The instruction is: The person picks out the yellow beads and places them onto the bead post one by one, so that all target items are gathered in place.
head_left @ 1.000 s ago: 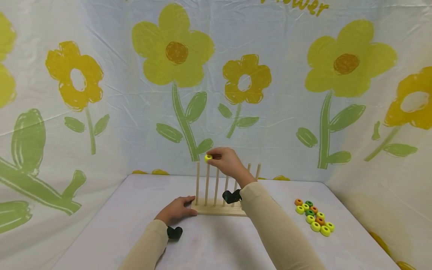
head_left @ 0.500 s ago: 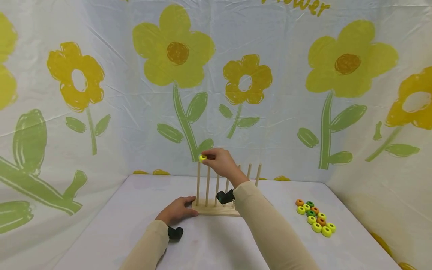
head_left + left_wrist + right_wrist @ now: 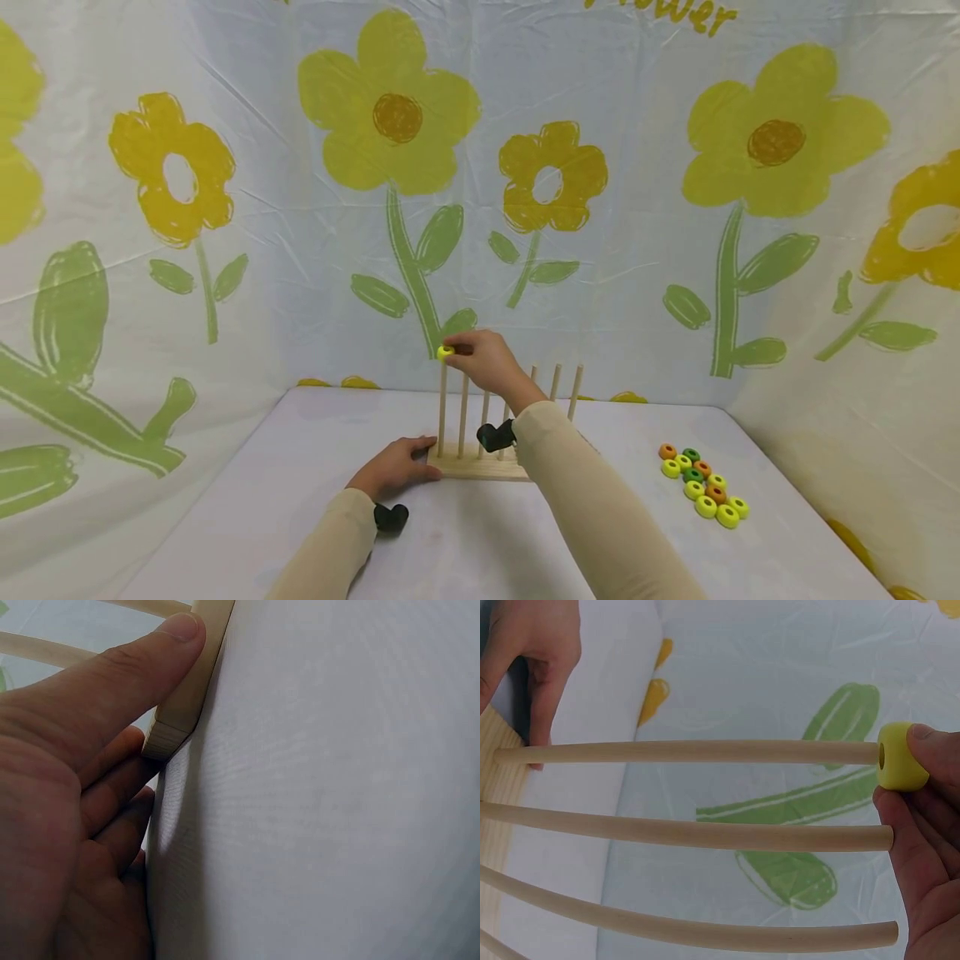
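A yellow ring-shaped bead (image 3: pixel 445 353) is pinched between the thumb and fingers of my right hand (image 3: pixel 486 360). It sits at the top of the leftmost peg (image 3: pixel 442 408) of a wooden peg rack. In the right wrist view the hole of the yellow bead (image 3: pixel 901 757) faces the peg's tip; whether the tip is inside I cannot tell. My left hand (image 3: pixel 393 468) holds the left end of the rack's wooden base (image 3: pixel 480 471). The left wrist view shows its thumb (image 3: pixel 169 645) on the base's front, the other fingers behind the end. My right forearm hides part of the rack.
Several yellow, orange and green beads (image 3: pixel 706 507) lie grouped on the white table (image 3: pixel 315 433) to the right. Other upright pegs (image 3: pixel 575 392) stand along the rack. A flower-printed cloth (image 3: pixel 637 250) hangs behind and at both sides.
My right hand has moved left with the yellow bead, from above the second peg to the top of the leftmost one. The left hand stays on the base.
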Demonstrator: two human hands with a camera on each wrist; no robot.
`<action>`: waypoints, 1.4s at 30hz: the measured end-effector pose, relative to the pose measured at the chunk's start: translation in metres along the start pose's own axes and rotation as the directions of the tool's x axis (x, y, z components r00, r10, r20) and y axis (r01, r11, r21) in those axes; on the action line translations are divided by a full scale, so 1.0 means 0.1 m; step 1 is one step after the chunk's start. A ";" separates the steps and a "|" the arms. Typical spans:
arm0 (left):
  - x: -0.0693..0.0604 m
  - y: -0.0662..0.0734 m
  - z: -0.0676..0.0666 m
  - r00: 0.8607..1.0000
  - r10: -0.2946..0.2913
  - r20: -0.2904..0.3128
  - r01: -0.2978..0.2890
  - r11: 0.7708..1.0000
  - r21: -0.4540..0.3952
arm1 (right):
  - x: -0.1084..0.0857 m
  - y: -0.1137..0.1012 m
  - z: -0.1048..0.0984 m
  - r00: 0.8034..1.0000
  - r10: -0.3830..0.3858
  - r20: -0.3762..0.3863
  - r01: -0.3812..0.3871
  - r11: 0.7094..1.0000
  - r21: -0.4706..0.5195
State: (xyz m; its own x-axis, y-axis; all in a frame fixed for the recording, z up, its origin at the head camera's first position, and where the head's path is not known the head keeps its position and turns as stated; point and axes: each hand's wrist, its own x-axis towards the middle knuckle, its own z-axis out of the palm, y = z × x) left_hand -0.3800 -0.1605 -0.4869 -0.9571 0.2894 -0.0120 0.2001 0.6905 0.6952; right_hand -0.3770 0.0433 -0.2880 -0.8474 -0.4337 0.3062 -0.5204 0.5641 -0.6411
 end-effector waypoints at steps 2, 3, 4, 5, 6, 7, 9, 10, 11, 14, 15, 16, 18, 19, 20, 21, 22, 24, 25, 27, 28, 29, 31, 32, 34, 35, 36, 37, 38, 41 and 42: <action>0.00 0.01 0.00 1.000 -0.004 -0.001 0.004 1.000 0.003 | 0.00 -0.01 0.00 1.000 -0.006 -0.001 0.006 1.000 -0.001; 0.00 0.02 -0.01 1.000 -0.005 -0.002 0.005 1.000 0.003 | 0.00 -0.01 0.00 1.000 -0.006 -0.001 0.006 1.000 -0.003; 0.00 0.02 -0.01 1.000 -0.003 -0.002 0.003 1.000 0.007 | 0.00 -0.01 -0.01 1.000 -0.006 0.001 0.006 1.000 -0.005; 0.00 0.03 -0.01 1.000 -0.005 -0.001 0.005 1.000 0.008 | 0.01 -0.01 -0.01 1.000 -0.006 0.002 0.006 1.000 -0.006; -0.01 0.03 -0.01 1.000 -0.008 0.001 0.008 1.000 0.009 | 0.01 -0.02 0.00 1.000 -0.002 0.004 0.002 1.000 -0.007; -0.01 0.03 -0.02 1.000 -0.005 0.000 0.005 1.000 0.012 | 0.00 -0.02 0.00 1.000 -0.001 0.005 0.002 1.000 -0.010; -0.02 0.04 -0.02 1.000 -0.001 0.000 0.001 1.000 0.018 | 0.00 -0.02 0.01 1.000 0.007 0.009 -0.007 1.000 -0.016; -0.02 0.04 -0.02 1.000 0.001 0.000 -0.001 1.000 0.020 | 0.00 -0.02 0.01 1.000 0.009 0.010 -0.009 1.000 -0.018; -0.02 0.04 -0.02 1.000 0.003 0.002 -0.003 1.000 0.025 | 0.00 -0.02 0.02 1.000 0.010 0.010 -0.010 1.000 -0.022; -0.03 0.04 -0.02 1.000 0.009 -0.001 -0.009 1.000 0.026 | 0.00 -0.04 0.03 1.000 0.009 0.009 -0.009 0.999 -0.036; -0.03 0.04 -0.02 1.000 0.010 -0.001 -0.010 1.000 0.028 | 0.00 -0.04 0.03 1.000 0.005 0.007 -0.005 0.999 -0.040; -0.03 0.03 -0.02 1.000 0.012 -0.001 -0.012 0.999 0.033 | 0.00 -0.04 0.03 1.000 0.004 0.007 -0.004 0.999 -0.044; -0.03 0.02 -0.01 1.000 0.015 -0.001 -0.015 0.999 0.038 | 0.01 -0.05 0.03 1.000 0.006 0.006 -0.006 0.999 -0.050; -0.03 0.01 -0.01 1.000 0.016 0.001 -0.016 0.999 0.043 | 0.01 -0.05 0.03 1.000 0.008 0.007 -0.007 0.999 -0.054; -0.02 0.01 0.00 1.000 0.016 0.004 -0.016 0.999 0.044 | 0.01 -0.05 0.03 1.000 0.009 0.007 -0.009 0.998 -0.055; -0.02 0.00 0.00 1.000 0.015 0.004 -0.015 0.999 0.045 | 0.01 -0.05 0.03 1.000 0.013 0.008 -0.013 0.998 -0.055; -0.01 0.00 0.00 1.000 0.014 0.007 -0.014 0.999 0.044 | 0.01 -0.05 0.04 1.000 0.018 0.009 -0.018 0.998 -0.054; -0.01 -0.01 0.00 1.000 0.017 0.008 -0.017 0.999 0.041 | 0.01 -0.06 0.03 1.000 0.020 0.009 -0.019 0.998 -0.056; -0.01 -0.01 0.00 1.000 0.019 0.010 -0.019 0.999 0.039 | 0.00 -0.06 0.03 1.000 0.019 0.009 -0.019 0.998 -0.056; -0.01 -0.01 0.00 1.000 0.019 0.013 -0.020 0.999 0.039 | 0.00 -0.06 0.03 1.000 0.019 0.010 -0.019 0.998 -0.060; -0.01 -0.01 0.00 1.000 0.018 0.014 -0.018 0.999 0.039 | 0.00 -0.06 0.03 1.000 0.017 0.011 -0.017 0.998 -0.062; -0.01 -0.01 0.00 1.000 0.015 0.015 -0.015 0.999 0.039 | 0.00 -0.07 0.03 1.000 0.019 0.013 -0.018 0.998 -0.066; 0.00 -0.02 0.00 1.000 0.001 0.021 -0.002 0.999 0.032 | 0.00 -0.07 0.03 1.000 0.024 0.015 -0.023 0.997 -0.073; 0.00 -0.02 0.00 1.000 -0.005 0.023 0.005 1.000 0.029 | -0.01 -0.08 0.03 0.999 0.027 0.018 -0.026 0.997 -0.077; 0.00 -0.02 0.01 1.000 -0.006 0.024 0.005 1.000 0.031 | -0.01 -0.08 0.03 0.999 0.034 0.020 -0.033 0.996 -0.083; 0.00 -0.02 0.01 1.000 -0.006 0.025 0.005 1.000 0.031 | -0.01 -0.08 0.03 0.999 0.038 0.019 -0.036 0.995 -0.090; 0.00 -0.02 0.01 1.000 -0.006 0.025 0.005 0.999 0.032 | -0.01 -0.08 0.03 0.999 0.039 0.018 -0.037 0.995 -0.096; 0.01 -0.02 0.00 1.000 -0.002 0.025 0.001 0.999 0.034 | -0.01 -0.08 0.03 0.999 0.039 0.017 -0.038 0.994 -0.101; 0.01 -0.02 0.00 1.000 0.002 0.024 -0.003 0.999 0.034 | -0.02 -0.08 0.03 0.999 0.039 0.016 -0.037 0.994 -0.104; 0.01 -0.02 0.00 1.000 0.004 0.022 -0.005 0.999 0.034 | -0.02 -0.07 0.02 1.000 0.024 0.014 -0.022 0.993 -0.118; 0.01 -0.02 0.00 1.000 0.005 0.024 -0.005 0.999 0.035 | -0.03 -0.07 0.02 1.000 0.016 0.015 -0.015 0.993 -0.119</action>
State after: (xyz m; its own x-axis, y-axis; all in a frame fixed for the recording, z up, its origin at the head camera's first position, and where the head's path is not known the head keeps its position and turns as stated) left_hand -0.3816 -0.1614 -0.4883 -0.9510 0.3081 -0.0257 0.2125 0.7116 0.6697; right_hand -0.3704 0.0391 -0.2855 -0.8541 -0.4351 0.2848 -0.5169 0.6500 -0.5571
